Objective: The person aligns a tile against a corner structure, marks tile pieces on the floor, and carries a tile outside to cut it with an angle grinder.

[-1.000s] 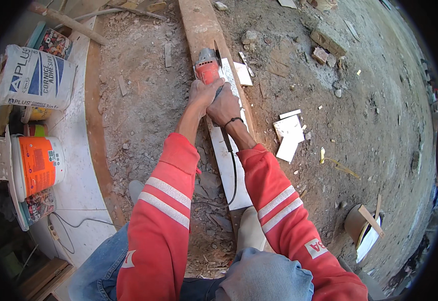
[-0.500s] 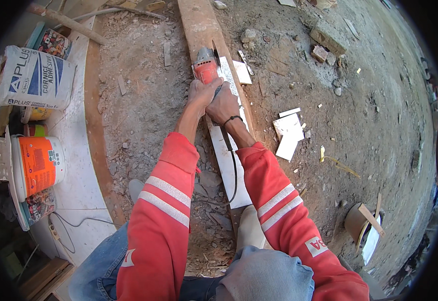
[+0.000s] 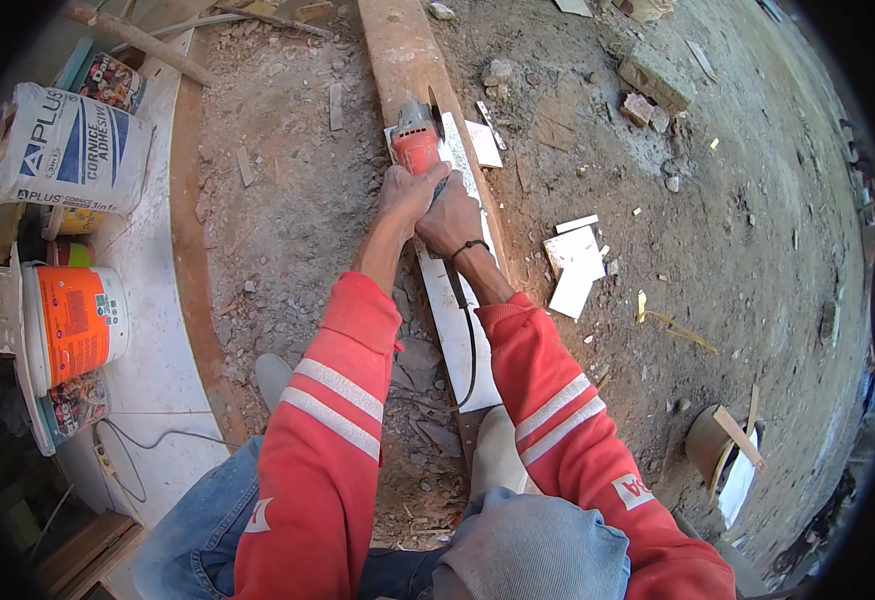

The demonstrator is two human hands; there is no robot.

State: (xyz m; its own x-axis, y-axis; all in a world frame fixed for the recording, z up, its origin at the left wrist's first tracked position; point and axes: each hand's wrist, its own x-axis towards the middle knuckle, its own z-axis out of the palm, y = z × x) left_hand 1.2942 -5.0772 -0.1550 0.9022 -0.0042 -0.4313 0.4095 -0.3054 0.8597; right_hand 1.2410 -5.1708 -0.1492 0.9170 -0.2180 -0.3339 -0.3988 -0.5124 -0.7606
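While the left hand (image 3: 409, 192) and right hand (image 3: 449, 218) wrap their fingers around the red grinder (image 3: 417, 150), it eases slightly backward.
Its blade (image 3: 435, 112) stands by the far end of the white strip (image 3: 457, 345) on the wooden plank (image 3: 397, 45), suggesting a small pull along it.

White-and-blue bag (image 3: 79, 150) had big blue lettering, the orange-and-white bucket (image 3: 79, 325) had print way too tiny to read, and a white patch (image 3: 633, 490) on the red right sleeve (image 3: 572, 425) showed red letters.
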